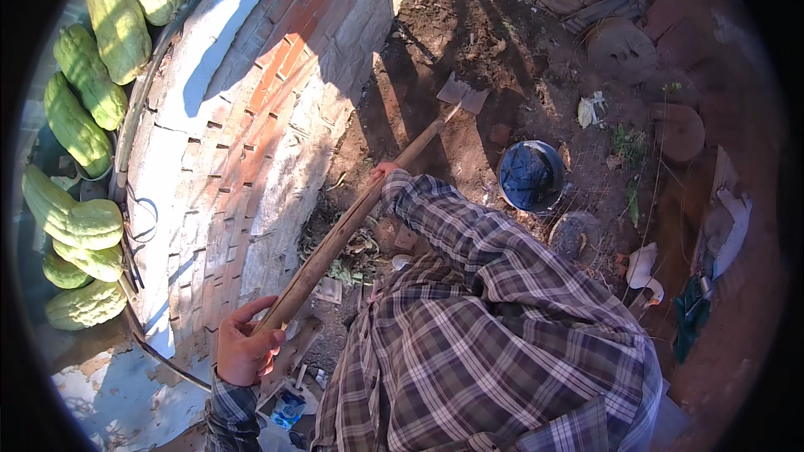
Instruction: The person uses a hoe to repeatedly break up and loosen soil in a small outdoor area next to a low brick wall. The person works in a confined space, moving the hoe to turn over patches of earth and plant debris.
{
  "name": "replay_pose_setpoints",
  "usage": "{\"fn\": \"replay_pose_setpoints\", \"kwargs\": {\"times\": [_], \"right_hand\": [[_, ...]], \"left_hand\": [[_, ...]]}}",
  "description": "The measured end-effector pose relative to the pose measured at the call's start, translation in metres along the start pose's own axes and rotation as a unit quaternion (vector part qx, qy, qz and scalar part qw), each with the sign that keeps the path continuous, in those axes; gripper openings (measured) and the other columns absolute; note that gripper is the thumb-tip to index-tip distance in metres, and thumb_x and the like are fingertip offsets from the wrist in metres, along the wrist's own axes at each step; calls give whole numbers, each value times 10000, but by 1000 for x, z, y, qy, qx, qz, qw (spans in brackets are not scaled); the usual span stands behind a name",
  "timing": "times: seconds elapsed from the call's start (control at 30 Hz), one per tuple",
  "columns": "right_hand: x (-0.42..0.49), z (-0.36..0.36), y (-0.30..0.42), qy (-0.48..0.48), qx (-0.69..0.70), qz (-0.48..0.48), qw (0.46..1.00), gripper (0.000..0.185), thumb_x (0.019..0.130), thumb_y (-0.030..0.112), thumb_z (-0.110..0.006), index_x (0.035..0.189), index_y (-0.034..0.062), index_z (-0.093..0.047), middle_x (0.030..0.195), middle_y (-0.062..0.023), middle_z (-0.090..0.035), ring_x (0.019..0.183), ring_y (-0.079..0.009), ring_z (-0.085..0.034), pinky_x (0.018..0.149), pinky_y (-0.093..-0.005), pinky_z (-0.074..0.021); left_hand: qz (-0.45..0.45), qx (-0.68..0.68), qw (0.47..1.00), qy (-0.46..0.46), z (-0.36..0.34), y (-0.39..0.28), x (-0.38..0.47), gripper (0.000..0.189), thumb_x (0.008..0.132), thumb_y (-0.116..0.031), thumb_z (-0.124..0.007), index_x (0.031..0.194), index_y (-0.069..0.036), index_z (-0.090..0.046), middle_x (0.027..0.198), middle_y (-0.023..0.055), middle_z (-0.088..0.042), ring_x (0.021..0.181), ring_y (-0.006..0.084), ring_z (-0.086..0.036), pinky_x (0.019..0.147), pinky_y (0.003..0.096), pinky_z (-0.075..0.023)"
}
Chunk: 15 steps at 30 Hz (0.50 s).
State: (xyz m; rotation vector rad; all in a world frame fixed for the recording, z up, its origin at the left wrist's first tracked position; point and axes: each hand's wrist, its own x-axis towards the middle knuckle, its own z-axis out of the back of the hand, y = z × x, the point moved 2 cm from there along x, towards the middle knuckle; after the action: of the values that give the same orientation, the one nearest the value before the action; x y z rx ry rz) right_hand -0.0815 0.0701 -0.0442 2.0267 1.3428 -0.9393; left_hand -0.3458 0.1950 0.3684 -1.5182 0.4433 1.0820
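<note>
A shovel with a long wooden handle (333, 238) runs slantwise before me. Its flat metal blade (463, 93) rests on dark, loose soil (458, 19) near the brick wall. My left hand (246, 346) is around the handle's upper end, thumb and fingers on either side. Farther down the shaft, my right hand (384, 169) grips it; the plaid sleeve hides part of that hand. To the right of the blade stands a round bucket (532, 176) with dark liquid in it.
A brick wall (270, 94) rises at left, with several pale green squashes (94, 119) beyond its top edge. A white duck or goose (644, 270) is at right, near a round stone (575, 233). Stacked bricks and slabs (678, 132) line the far right.
</note>
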Motion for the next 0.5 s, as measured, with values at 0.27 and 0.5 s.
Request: {"fn": "replay_pose_setpoints", "kwargs": {"times": [0.27,0.5], "right_hand": [[22,79,12,-73,16,11,997,216,815,59,-581,634,57,-464,510,-41,-474,454,-231,-479,521,-387,-492],[37,82,90,-69,-12,71,995,170,814,112,-597,701,-12,-567,571,-89,-576,551,-295,-609,592,-430,-544]], "left_hand": [[-46,31,998,-31,-37,64,12,577,709,48,-682,1264,82,-529,888,122,-689,680,90,-606,582,220,-461],[-42,30,998,42,-84,9,51,657,712,31,-684,1323,97,-451,913,124,-686,709,114,-626,650,234,-494]]}}
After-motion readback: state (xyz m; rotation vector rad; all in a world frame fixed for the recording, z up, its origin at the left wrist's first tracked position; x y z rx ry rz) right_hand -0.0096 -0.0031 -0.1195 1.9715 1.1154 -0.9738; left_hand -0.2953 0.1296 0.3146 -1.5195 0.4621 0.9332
